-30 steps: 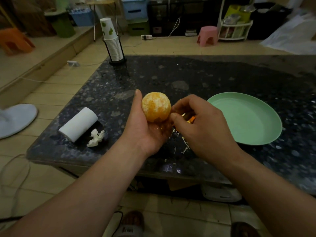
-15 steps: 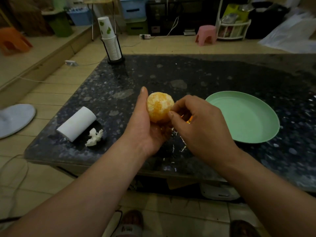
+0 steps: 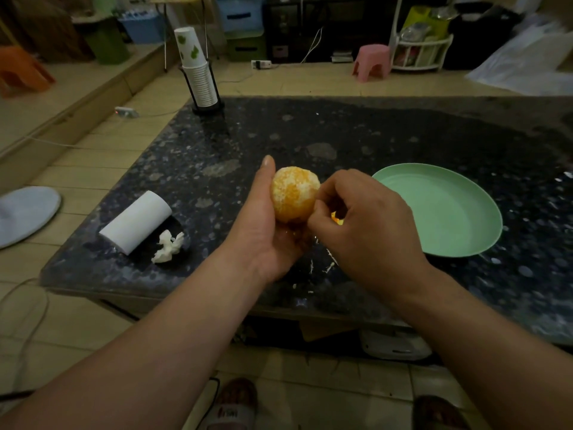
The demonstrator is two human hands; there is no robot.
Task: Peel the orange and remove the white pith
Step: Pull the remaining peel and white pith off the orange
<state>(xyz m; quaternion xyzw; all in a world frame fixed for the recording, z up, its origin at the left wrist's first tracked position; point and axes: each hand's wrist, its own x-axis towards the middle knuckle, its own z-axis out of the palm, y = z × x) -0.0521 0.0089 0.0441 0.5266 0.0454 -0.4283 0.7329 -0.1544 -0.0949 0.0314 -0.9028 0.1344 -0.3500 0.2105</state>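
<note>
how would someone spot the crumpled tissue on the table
Start at the dark speckled stone table and go to its near left corner, where a white paper roll lies on its side. Just right of it sits the crumpled white tissue, the only wrinkled, shapeless item there.

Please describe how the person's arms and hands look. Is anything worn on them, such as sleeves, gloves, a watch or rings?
Both arms are bare as far as the picture's lower edge, and no sleeves show. The left hand and the right hand wear no gloves. No watch, bracelet or ring is visible on the wrists or on the fingers that show.
</note>
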